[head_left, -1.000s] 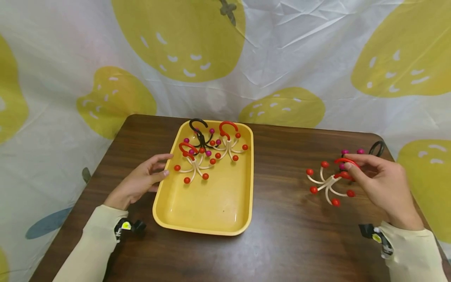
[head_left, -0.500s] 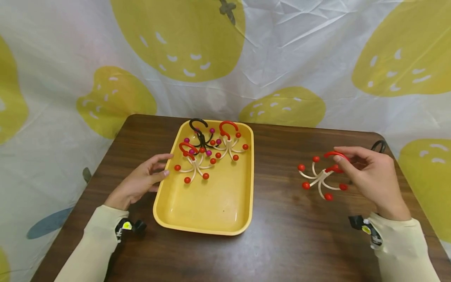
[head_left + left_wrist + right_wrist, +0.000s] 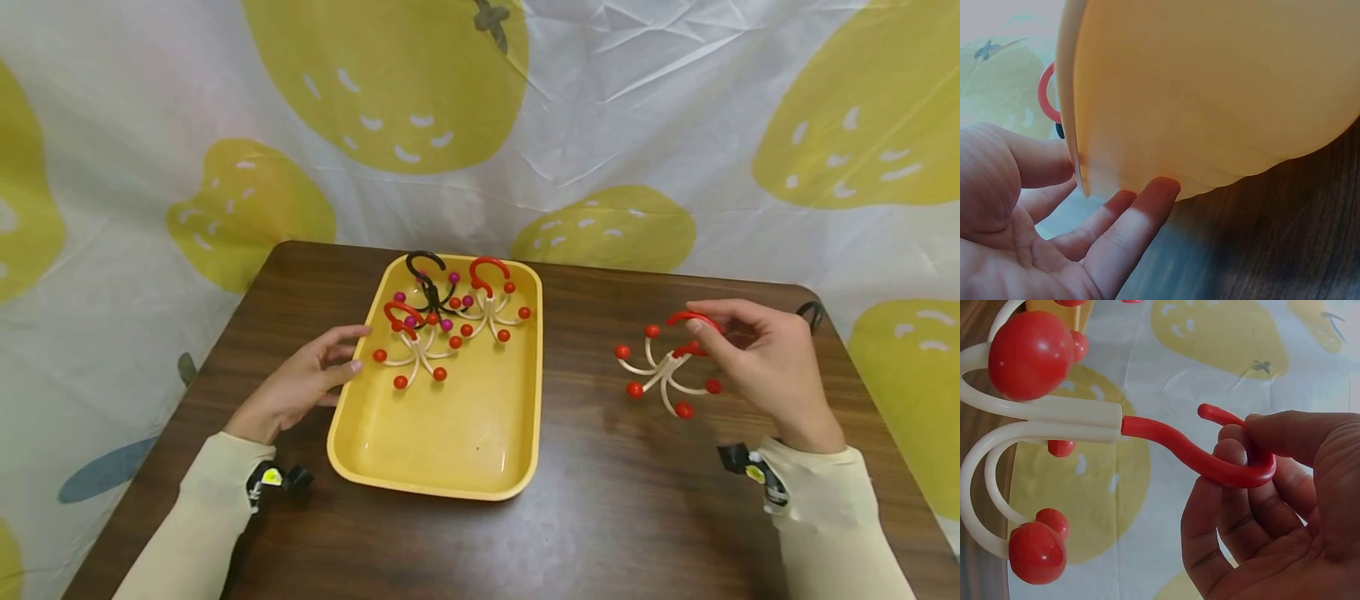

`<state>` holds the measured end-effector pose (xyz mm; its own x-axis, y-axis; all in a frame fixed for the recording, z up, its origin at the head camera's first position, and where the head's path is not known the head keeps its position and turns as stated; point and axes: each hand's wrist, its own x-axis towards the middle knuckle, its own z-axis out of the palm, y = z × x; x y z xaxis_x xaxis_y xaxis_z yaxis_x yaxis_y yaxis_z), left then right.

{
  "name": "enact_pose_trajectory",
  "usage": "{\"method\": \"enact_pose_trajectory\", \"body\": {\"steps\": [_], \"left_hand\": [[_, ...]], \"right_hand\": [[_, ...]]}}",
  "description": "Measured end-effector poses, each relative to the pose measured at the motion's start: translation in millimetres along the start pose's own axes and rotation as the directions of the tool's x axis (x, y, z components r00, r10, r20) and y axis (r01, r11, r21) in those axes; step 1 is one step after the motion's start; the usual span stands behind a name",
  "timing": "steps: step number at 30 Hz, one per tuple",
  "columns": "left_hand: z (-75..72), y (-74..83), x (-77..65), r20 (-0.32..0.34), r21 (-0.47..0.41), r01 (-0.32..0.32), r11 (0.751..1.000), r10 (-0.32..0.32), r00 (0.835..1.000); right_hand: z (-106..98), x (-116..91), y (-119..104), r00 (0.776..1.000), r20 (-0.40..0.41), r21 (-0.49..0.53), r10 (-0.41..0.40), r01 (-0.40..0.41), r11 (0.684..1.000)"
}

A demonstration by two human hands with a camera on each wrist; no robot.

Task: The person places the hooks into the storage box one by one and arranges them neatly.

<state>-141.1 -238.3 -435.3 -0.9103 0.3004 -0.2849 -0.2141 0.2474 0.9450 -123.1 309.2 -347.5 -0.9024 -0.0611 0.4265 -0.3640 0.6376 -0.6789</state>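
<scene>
My right hand (image 3: 772,367) pinches the red hook end of a white multi-arm hook hanger (image 3: 667,365) with red ball tips, over the right side of the table. In the right wrist view, thumb and fingers curl round its red hook (image 3: 1210,464). My left hand (image 3: 300,383) grips the left side of a yellow tray (image 3: 450,433); the left wrist view has the thumb at the rim and fingers against the outer wall (image 3: 1210,81). Inside the tray lie a black hook hanger (image 3: 432,296) with magenta balls and two white-and-red ones, one at the back (image 3: 490,310), one in front (image 3: 417,346).
Behind my right hand a black hook (image 3: 812,314) shows at the table's far right corner, the rest of it hidden. The brown wooden table (image 3: 600,517) meets a lemon-print cloth (image 3: 615,125) along its back edge.
My right hand has moved left, carrying the white-and-red hook hanger away from the black one at the right, which my hand now mostly covers. The left hand and tray stay put.
</scene>
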Motion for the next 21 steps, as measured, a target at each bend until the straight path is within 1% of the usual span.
{"method": "enact_pose_trajectory", "body": {"steps": [4,9,12,21], "left_hand": [[-0.1,1.3,0.3,0.003,0.0,0.005,1.0,-0.005,1.0],[-0.4,1.3,0.0,0.004,0.0,0.004,1.0,-0.004,1.0],[-0.6,1.3,0.1,0.003,-0.006,0.0,1.0,0.0,1.0],[-0.2,1.8,-0.3,0.004,-0.006,0.004,1.0,-0.004,1.0]], "right_hand": [[6,4,-7,1.0,0.005,0.04,0.012,-0.012,0.999],[16,10,-14,1.0,0.009,0.062,0.011,-0.011,0.998],[22,14,-19,1.0,0.027,0.089,0.008,-0.01,0.996],[39,22,-36,0.997,0.07,0.133,-0.034,0.025,0.991]]}}
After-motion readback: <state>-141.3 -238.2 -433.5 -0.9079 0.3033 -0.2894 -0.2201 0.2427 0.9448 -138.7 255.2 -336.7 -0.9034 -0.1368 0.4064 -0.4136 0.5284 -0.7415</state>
